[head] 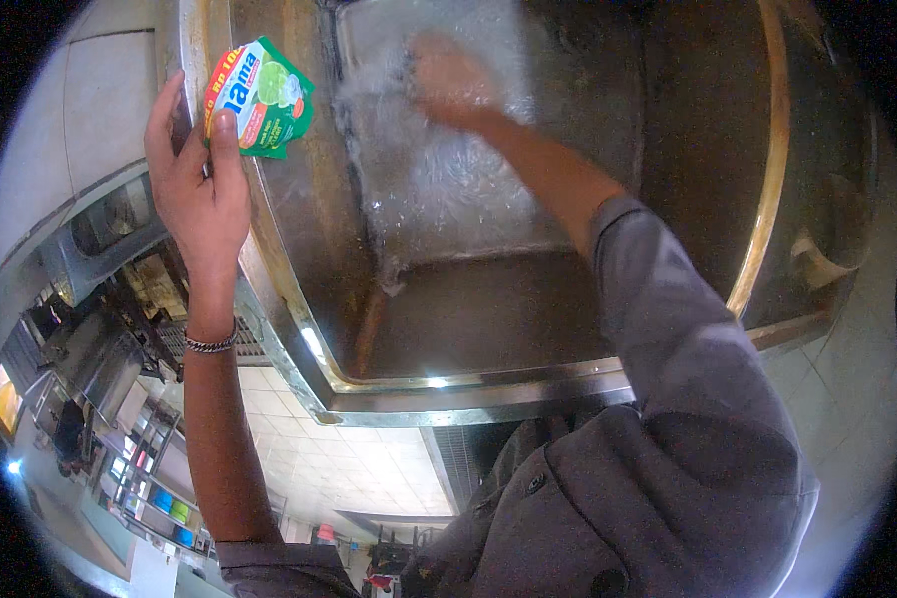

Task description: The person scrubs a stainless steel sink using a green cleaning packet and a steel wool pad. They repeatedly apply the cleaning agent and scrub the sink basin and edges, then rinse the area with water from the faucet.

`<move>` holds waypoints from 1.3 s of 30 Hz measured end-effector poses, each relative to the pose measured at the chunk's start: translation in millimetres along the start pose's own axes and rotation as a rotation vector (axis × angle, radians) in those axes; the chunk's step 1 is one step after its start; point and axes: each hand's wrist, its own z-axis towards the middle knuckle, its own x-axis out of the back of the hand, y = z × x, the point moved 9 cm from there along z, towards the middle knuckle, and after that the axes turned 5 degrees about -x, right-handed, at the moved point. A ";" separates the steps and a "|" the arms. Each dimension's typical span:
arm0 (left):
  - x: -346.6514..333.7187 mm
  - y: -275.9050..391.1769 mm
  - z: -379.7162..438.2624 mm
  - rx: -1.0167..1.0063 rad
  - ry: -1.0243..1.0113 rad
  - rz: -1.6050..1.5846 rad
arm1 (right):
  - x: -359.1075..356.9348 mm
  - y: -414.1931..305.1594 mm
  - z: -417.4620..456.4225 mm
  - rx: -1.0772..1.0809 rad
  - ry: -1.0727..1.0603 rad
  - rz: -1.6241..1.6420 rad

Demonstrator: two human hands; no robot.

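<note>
My left hand (205, 187) grips a green, white and red soft plastic pouch (269, 97) with limes pictured on it, above the left rim of a deep metal sink (478, 392). A braided bracelet circles that wrist. Over on the sink's far side, my right hand (456, 82) is in or just over shallow, splashing water (467, 179). Motion blurs its fingers, so whether they are apart or closed, or hold anything, cannot be told.
The sink's raised metal edge runs near my body, and another metal edge (766, 179) curves at the right. White tiles (108, 112) lie beyond the left rim. Farther down on the left are metal kitchen equipment (93, 359) and a shelf rack (146, 478) with coloured items.
</note>
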 end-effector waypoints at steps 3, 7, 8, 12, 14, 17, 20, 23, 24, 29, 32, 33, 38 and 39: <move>-5.1 15.3 13.9 -0.061 -0.009 -0.005 | 45.5 124.7 -14.6 -0.226 0.123 -0.036; 3.1 15.4 15.1 -0.089 -0.009 0.054 | 17.6 151.5 -109.4 -0.082 0.221 -0.257; 6.8 13.3 14.2 -0.090 -0.009 0.065 | 5.3 136.7 -122.5 -0.068 0.085 -0.127; 0.0 20.8 20.5 -0.096 -0.020 0.040 | -42.0 14.9 -87.5 0.408 -0.159 -0.316; -3.1 19.9 19.2 -0.087 -0.035 0.044 | -36.6 -16.0 -15.4 0.370 -0.066 -0.111; -0.9 19.0 18.0 -0.046 -0.051 0.052 | -7.4 -17.2 100.4 0.147 0.033 0.195; 2.0 19.8 18.9 -0.038 -0.054 0.066 | 6.8 -3.6 134.1 0.025 0.267 0.423; -11.0 23.1 23.7 -0.062 -0.111 0.033 | -8.2 2.7 125.8 -0.018 0.412 0.453; -18.5 25.8 29.0 -0.069 -0.122 0.010 | -15.0 5.4 119.5 -0.063 0.431 0.495; -2.7 18.0 17.5 -0.024 -0.146 0.058 | -87.1 -65.7 -5.6 0.133 -0.035 0.417; 1.7 14.0 16.9 -0.026 -0.116 0.049 | -94.3 -96.7 -99.3 0.211 -0.427 0.529; 0.9 14.3 18.0 -0.025 -0.113 0.035 | -83.7 -89.6 -89.9 0.190 -0.397 0.542; -8.9 18.6 23.9 -0.055 -0.113 0.019 | -13.8 -48.8 50.6 0.260 0.235 0.185; -12.9 19.4 25.5 -0.051 -0.101 -0.023 | 1.4 -41.7 74.0 0.281 0.364 0.161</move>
